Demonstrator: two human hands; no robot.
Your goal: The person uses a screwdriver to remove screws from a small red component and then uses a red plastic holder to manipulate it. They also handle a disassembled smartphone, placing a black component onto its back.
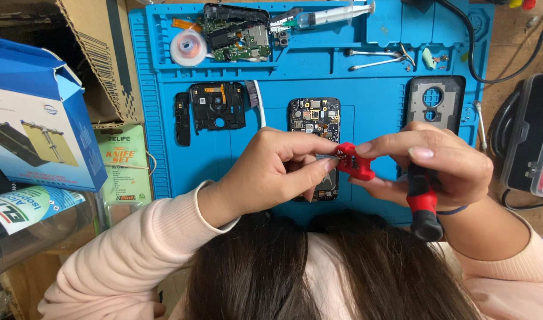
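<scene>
We count one blue mat on the worktop, with one opened phone at its middle, two black covers to its left, one black back shell to its right, one syringe and one tape roll at the far edge, and two pairs of tweezers far right. Two hands meet above the near end of the phone. Our left hand has thumb and forefinger closed to a tight pinch on a small red part. Our right hand pinches the same part from the right, its other fingers curled shut around one red-and-black screwdriver.
</scene>
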